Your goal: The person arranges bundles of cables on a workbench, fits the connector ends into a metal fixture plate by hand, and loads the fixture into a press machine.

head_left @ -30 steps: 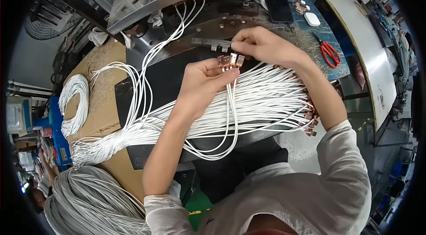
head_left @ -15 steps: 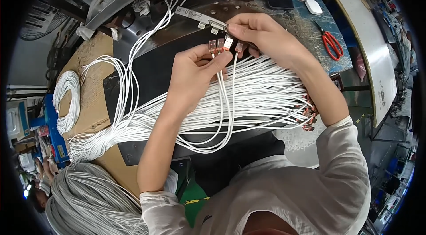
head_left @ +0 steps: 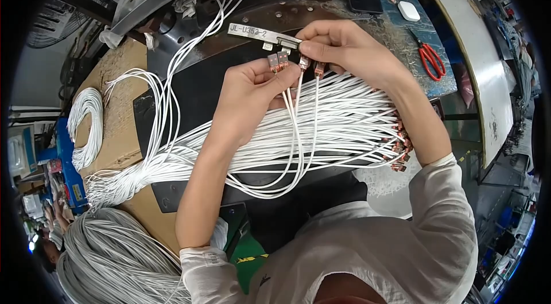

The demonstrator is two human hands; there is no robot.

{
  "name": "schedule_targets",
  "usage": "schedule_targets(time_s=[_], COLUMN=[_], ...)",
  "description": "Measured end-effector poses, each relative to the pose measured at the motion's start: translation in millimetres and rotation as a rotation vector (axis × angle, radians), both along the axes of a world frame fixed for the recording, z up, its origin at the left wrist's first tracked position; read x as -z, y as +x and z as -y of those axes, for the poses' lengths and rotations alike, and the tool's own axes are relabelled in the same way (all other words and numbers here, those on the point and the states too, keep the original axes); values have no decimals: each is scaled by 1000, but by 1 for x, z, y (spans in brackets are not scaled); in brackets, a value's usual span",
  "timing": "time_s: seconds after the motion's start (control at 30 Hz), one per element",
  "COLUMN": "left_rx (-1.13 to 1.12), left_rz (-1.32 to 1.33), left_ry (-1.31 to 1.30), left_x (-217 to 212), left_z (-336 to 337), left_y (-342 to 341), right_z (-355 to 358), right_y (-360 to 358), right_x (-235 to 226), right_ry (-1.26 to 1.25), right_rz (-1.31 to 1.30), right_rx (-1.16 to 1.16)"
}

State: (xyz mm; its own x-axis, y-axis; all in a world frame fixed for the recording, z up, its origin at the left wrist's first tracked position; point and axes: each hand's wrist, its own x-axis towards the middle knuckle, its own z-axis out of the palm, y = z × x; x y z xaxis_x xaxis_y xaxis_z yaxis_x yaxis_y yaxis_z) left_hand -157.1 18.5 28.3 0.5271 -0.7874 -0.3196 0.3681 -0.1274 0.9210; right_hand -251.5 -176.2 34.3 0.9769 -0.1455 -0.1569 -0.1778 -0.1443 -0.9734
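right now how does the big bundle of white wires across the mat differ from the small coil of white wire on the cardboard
The big bundle lies stretched out across the black mat; the small coil is looped on the cardboard. The bundle is far thicker, with many strands. The bundle ends in coppery terminals; no terminals show on the coil. Both are thin white wire.

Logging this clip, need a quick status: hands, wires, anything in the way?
Left hand pinching two copper-tipped white wires. Right hand gripping two more wire ends at the metal fixture. Big wire bundle beneath both hands. Nothing blocking.
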Motion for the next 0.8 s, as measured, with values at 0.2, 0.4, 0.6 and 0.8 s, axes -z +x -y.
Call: schedule_targets(time_s=[0.2,0.4,0.6,0.8], left_rx=[89,73,45,55], left_rz=[-26,-17,-68,-73], left_ry=[47,32,31,17], left_x=[-1,0,-4,-5], left_z=[-3,-4,-6,-4], left_y=[2,3,1,4], right_z=[2,1,-1,5], right_y=[-2,-1,-3,-1], right_x=[-4,-2,-7,-4], right_ry=[8,23,-22,-23], right_rz=[-2,34,18,25], right_rx=[-15,-60,15,-6])
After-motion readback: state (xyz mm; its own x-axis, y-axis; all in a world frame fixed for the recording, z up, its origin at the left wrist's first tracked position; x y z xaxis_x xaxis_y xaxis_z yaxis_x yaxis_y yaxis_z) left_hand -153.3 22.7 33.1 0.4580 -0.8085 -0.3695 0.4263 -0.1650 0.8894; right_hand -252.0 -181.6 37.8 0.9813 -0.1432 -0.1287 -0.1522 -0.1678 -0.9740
